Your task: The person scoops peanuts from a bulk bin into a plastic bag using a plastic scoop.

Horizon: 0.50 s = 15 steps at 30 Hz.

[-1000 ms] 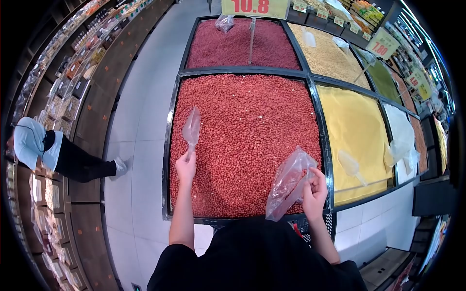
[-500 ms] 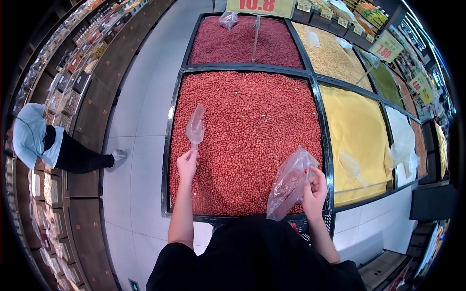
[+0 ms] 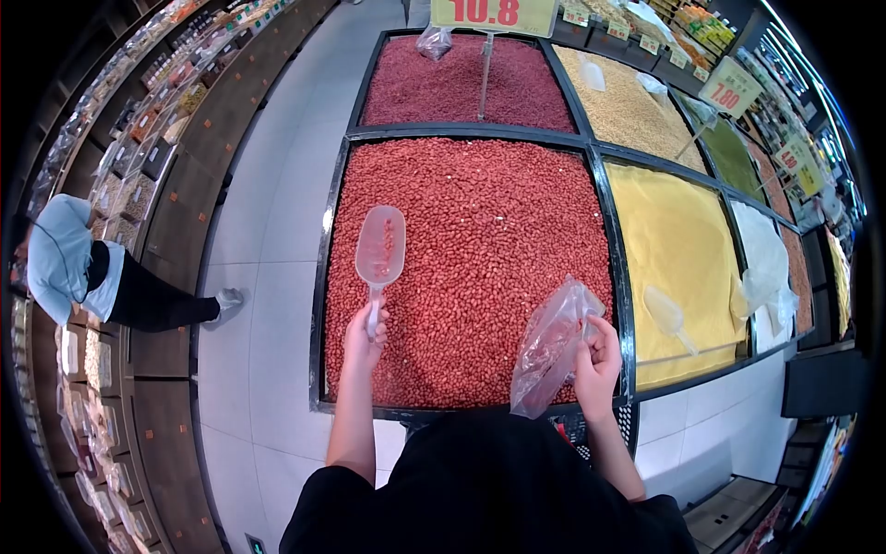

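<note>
My left hand [image 3: 365, 338] is closed round the handle of a clear plastic scoop [image 3: 381, 247], which is held over the left part of a bin of red peanuts [image 3: 461, 240]. A few red peanuts lie in the scoop. At the bin's front right, my right hand [image 3: 598, 355] pinches the edge of a clear plastic bag [image 3: 554, 349]. Some reddish peanuts show through the bag's film.
Behind is a bin of dark red grains [image 3: 434, 88] under a price sign [image 3: 494, 13]. A yellow grain bin [image 3: 678, 249] with another scoop [image 3: 666, 316] adjoins on the right. A person [image 3: 65, 258] stands by the left shelves.
The scoop in my left hand has turned from edge-on to face-up, showing peanuts inside, and my left hand has shifted slightly right. My right hand and the bag have hardly moved.
</note>
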Each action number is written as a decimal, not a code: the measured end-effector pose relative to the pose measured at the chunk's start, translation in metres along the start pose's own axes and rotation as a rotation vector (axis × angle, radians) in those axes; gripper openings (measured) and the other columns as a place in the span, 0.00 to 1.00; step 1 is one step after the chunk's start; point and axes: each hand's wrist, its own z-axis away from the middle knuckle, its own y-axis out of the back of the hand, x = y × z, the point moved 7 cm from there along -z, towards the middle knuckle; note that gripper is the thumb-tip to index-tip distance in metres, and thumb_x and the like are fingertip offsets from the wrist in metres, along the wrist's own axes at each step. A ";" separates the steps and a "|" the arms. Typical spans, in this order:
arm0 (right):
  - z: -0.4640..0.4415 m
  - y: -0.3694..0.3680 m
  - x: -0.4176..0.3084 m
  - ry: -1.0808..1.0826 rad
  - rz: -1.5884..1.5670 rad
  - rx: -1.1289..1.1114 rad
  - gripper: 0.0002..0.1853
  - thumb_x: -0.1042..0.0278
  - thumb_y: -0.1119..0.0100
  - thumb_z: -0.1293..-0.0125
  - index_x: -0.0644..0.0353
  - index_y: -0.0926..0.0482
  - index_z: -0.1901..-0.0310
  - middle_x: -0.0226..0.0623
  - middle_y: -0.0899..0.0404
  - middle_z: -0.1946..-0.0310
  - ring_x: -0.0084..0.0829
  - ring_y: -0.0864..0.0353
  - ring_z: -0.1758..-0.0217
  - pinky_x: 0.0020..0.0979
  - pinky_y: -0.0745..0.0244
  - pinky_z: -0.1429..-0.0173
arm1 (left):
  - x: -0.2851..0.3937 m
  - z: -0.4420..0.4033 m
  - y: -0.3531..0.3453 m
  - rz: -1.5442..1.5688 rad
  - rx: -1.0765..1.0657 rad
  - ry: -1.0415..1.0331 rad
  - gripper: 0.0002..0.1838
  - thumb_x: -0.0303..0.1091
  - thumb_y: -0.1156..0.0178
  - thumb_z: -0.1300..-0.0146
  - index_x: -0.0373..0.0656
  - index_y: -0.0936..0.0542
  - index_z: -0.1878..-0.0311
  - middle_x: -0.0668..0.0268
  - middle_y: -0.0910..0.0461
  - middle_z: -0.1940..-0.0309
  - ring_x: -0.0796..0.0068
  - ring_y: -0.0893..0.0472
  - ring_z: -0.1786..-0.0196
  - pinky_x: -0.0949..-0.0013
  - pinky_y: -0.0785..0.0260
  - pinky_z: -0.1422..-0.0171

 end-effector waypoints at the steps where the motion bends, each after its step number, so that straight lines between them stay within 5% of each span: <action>1: 0.001 0.000 0.000 0.003 -0.006 -0.006 0.23 0.87 0.48 0.31 0.64 0.29 0.35 0.23 0.32 0.67 0.11 0.32 0.71 0.16 0.37 0.67 | -0.001 0.008 -0.001 -0.019 0.019 0.005 0.19 0.44 0.46 0.22 0.40 0.20 0.41 0.69 0.18 0.65 0.85 0.27 0.75 0.80 0.38 0.76; 10: 0.005 0.000 -0.002 0.059 0.021 0.000 0.22 0.88 0.50 0.29 0.63 0.28 0.36 0.21 0.33 0.68 0.11 0.34 0.72 0.15 0.38 0.68 | 0.015 0.087 -0.039 -0.275 -0.081 0.019 0.17 0.40 0.44 0.23 0.35 0.16 0.48 0.66 0.16 0.67 0.84 0.27 0.77 0.79 0.42 0.77; 15: 0.007 0.003 -0.008 0.061 0.021 0.016 0.22 0.87 0.49 0.29 0.63 0.28 0.35 0.21 0.33 0.68 0.10 0.34 0.72 0.15 0.38 0.69 | 0.013 0.126 -0.062 -0.514 -0.312 0.230 0.18 0.42 0.43 0.23 0.34 0.15 0.48 0.64 0.14 0.66 0.84 0.27 0.78 0.79 0.40 0.76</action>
